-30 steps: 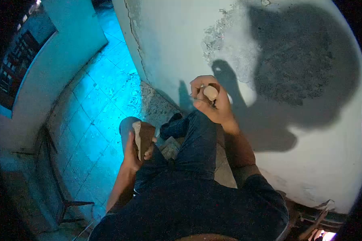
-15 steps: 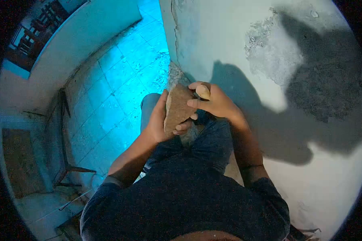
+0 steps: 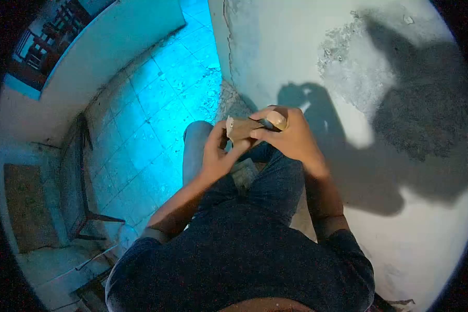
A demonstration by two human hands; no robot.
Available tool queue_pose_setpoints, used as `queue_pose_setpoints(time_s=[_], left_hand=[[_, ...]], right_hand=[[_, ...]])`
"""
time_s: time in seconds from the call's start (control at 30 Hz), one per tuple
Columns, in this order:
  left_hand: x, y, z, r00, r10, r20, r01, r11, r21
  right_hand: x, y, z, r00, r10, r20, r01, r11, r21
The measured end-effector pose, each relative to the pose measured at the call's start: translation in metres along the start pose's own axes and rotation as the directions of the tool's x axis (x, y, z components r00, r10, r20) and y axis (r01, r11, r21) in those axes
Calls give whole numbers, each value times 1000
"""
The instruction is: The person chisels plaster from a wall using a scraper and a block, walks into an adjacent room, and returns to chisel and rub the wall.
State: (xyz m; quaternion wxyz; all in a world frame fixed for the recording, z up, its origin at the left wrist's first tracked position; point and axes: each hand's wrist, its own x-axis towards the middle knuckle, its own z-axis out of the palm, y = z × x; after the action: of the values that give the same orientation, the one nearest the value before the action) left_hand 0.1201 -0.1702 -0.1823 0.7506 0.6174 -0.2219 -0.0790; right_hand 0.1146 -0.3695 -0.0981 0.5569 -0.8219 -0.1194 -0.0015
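Note:
My left hand (image 3: 218, 153) is closed round a brown piece (image 3: 242, 128) with a pale, rough edge, which looks like wood or stone. The piece is tilted so that a narrow side faces up. My right hand (image 3: 291, 132) grips a tool with a rounded, pale handle end (image 3: 276, 120). The tool's dark part meets or lies just over the right end of the brown piece, between the two hands. Its tip is hidden by the fingers and the piece. Both hands are above my lap.
A plastered wall (image 3: 275, 47) with a crack and a worn patch rises on the right. Tiled floor (image 3: 145, 119) with debris lies left of my knees. A dark frame with legs (image 3: 80, 177) stands at the left, near a low wall (image 3: 109, 47).
My hands have come together over my lap. The brown piece has turned from its broad face to a narrow side. The tool has moved down and is now at the piece.

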Motion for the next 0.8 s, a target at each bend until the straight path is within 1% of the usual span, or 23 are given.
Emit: queue_pose_setpoints(time_s=[0.03,0.07,0.1,0.13,0.17,0.2,0.23,0.3,0.33,0.37,0.4,0.43,0.47,0.5,0.53,0.57,0.6,0.63,0.67,0.7,0.77,0.8], left_hand=[[4,2,4,996,-43,-78,51,993,103],[10,14,13,990,-61,-129,71,995,73],[14,12,15,992,-50,-113,58,996,69],[20,8,17,980,-97,-175,76,990,-120],[30,5,21,964,-155,-215,84,948,-309],[39,6,25,948,-217,-231,94,890,-447],[48,-2,22,958,-176,-226,71,909,-410],[74,-3,25,974,-45,-221,5,984,-180],[87,2,29,977,-35,-208,-5,983,-186],[102,6,34,981,101,-165,-102,995,1],[117,9,41,969,226,-102,-206,961,183],[133,11,51,967,236,-96,-217,960,178],[150,14,62,930,339,-143,-328,940,97],[163,19,74,879,433,-199,-438,899,20],[168,34,85,833,480,-275,-477,875,84],[176,36,96,829,488,-274,-486,870,77],[182,35,107,768,517,-379,-537,842,62],[188,31,118,698,532,-480,-583,811,52],[197,17,131,664,545,-512,-577,809,113],[205,-1,133,727,571,-382,-501,821,274],[206,-7,148,727,505,-466,-517,849,113],[209,-8,146,722,512,-465,-526,843,111]], right_hand=[[1,-1,-2,1000,-4,-5,4,1000,-6],[3,-2,-5,998,-28,-59,26,999,-42],[4,-2,-9,992,-55,-118,46,996,-81],[1,0,-13,962,-110,-251,87,991,-99],[-4,1,-23,952,-122,-280,90,988,-126],[-13,2,-35,931,-74,-356,68,997,-28],[-24,3,-44,906,-21,-422,59,995,77],[-49,8,-55,881,72,-468,-40,996,77],[-60,10,-54,848,179,-499,-105,979,172],[-71,17,-50,828,232,-510,-136,966,220],[-82,23,-46,805,285,-520,-163,949,269],[-90,32,-43,823,200,-531,-71,965,253],[-98,36,-42,833,109,-543,25,972,233],[-108,34,-41,829,92,-551,37,975,218],[-118,33,-39,821,156,-549,-9,965,262],[-126,30,-39,810,224,-541,-58,950,306],[-131,27,-39,808,220,-546,-56,952,301],[-137,24,-40,800,277,-532,-106,939,329],[-141,20,-43,789,334,-515,-158,922,354],[-142,18,-44,788,335,-516,-162,922,352],[-145,17,-45,759,373,-534,-203,914,351],[-145,21,-47,760,363,-539,-195,918,345]])
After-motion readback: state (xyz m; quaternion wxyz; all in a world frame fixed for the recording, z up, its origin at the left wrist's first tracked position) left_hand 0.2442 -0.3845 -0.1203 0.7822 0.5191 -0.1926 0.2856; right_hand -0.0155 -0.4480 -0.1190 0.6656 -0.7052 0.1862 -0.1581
